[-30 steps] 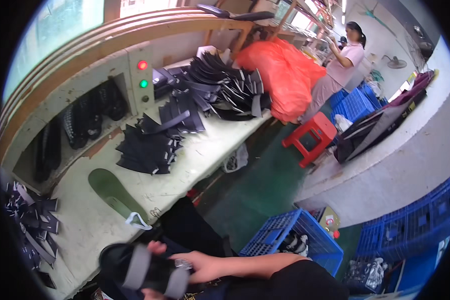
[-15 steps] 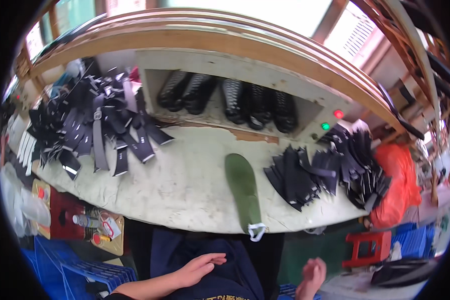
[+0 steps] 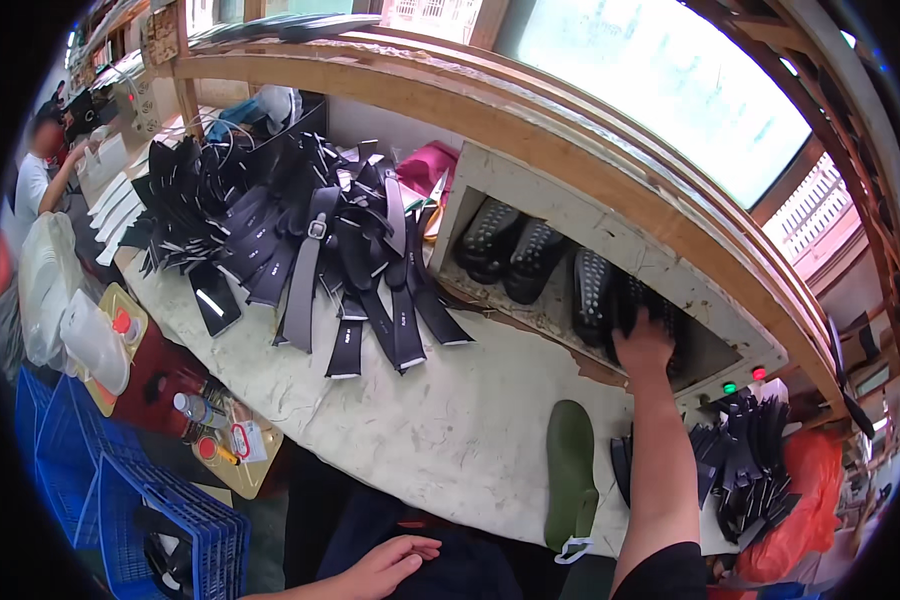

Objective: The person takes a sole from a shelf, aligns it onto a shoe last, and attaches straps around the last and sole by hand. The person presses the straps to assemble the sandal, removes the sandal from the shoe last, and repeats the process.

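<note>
Pale tabletop [image 3: 410, 420] under a wooden shelf, heaped with black straps [image 3: 310, 240].
Right hand [image 3: 642, 345] reaches into the cubby — fingers clasping a black studded sole [image 3: 630, 305], seemingly mid-pick; lifting out likely follows. Left hand [image 3: 390, 565] rests released at the lap.

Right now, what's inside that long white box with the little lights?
Inside the white box stand dark studded shoe pieces. The right hand reaches in and covers one; the box's back stays shadowed.

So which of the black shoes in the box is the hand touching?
The right hand rests on the rightmost black shoe; the other shoes sit further left, untouched.
</note>
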`<state>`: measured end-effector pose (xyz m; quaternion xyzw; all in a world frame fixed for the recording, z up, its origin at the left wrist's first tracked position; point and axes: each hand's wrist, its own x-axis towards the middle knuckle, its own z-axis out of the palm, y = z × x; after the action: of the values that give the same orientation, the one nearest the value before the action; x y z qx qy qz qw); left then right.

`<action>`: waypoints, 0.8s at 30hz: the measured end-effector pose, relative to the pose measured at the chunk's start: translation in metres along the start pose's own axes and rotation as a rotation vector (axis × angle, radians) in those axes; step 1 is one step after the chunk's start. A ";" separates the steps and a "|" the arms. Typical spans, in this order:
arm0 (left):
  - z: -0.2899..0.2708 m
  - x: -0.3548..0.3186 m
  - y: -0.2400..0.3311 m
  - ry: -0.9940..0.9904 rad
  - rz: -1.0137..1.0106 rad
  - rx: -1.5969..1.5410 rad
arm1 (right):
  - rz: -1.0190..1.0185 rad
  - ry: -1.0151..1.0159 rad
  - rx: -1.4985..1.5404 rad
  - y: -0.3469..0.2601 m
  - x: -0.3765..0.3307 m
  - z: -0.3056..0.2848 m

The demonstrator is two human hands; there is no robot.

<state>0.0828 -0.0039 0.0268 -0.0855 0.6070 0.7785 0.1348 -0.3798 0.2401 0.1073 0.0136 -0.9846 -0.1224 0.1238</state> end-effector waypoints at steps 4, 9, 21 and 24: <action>-0.014 0.006 -0.008 -0.094 0.001 -0.040 | -0.034 0.179 0.482 0.033 -0.025 -0.017; -0.001 0.020 0.003 -0.315 0.017 -0.221 | 0.000 -0.089 1.480 0.054 -0.201 -0.085; 0.056 0.034 0.017 0.297 0.328 -0.519 | 0.068 0.166 0.947 0.036 -0.369 -0.110; 0.052 0.028 0.023 0.350 0.089 -0.601 | 0.003 0.130 0.681 0.026 -0.334 -0.096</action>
<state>0.0508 0.0443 0.0530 -0.2271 0.3679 0.9009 -0.0368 -0.0320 0.2615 0.1238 0.0604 -0.9591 0.2144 0.1748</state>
